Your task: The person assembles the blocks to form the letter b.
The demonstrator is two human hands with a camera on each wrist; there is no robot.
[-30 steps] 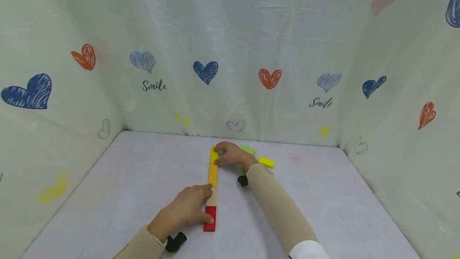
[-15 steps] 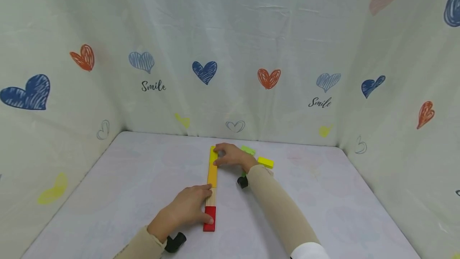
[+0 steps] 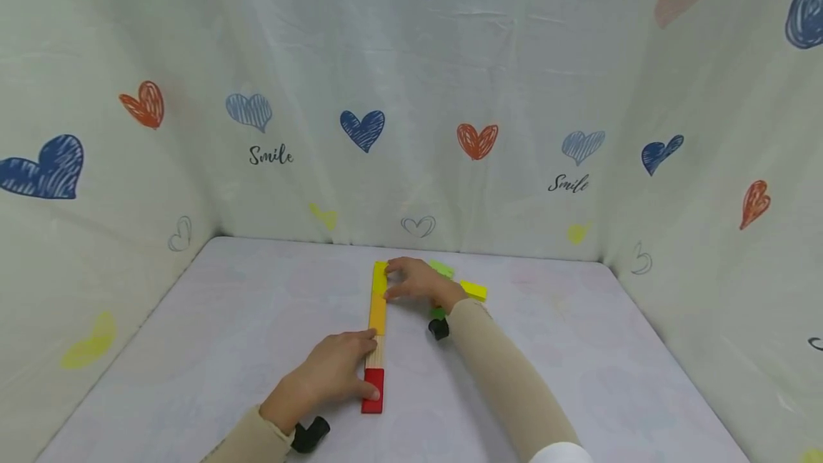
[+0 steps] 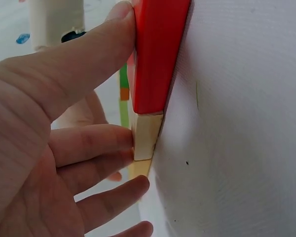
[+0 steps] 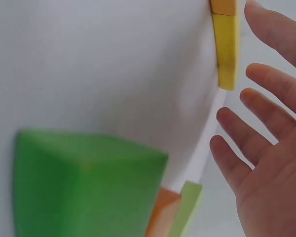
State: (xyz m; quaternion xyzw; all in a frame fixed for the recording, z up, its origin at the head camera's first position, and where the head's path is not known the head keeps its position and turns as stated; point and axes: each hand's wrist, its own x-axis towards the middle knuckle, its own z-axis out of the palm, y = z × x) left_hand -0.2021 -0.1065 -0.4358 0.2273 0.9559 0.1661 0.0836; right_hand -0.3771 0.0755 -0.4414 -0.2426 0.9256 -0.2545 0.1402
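Beige cloth of a sleeve (image 3: 253, 438) comes in at seven o'clock, if one takes the middle of the block row as centre of the clock and the far table edge as twelve. There the left hand (image 3: 328, 370) lies with rather straight fingers: the thumb touches the red block (image 3: 373, 406) and a fingertip touches the pale wood block (image 3: 378, 356), but nothing is gripped.

The row goes from six o'clock to twelve, end to end: red, pale wood, the orange block (image 3: 378, 314) and the yellow block (image 3: 379, 277).

At one o'clock is the right hand (image 3: 418, 283), its fingers spread and holding nothing; whether the fingertips touch the yellow block's side, one cannot tell surely. Beyond it, at one to two o'clock, lie a light green block (image 3: 441, 268), a green block (image 3: 439, 313) partly hidden, and a loose yellow block (image 3: 474, 291).

The step in hand seems to be the straightening of the row. The next move would call for gentle, equal contact at both ends, so that no joint turns out of line; only afterwards should the right hand come away, carefully.
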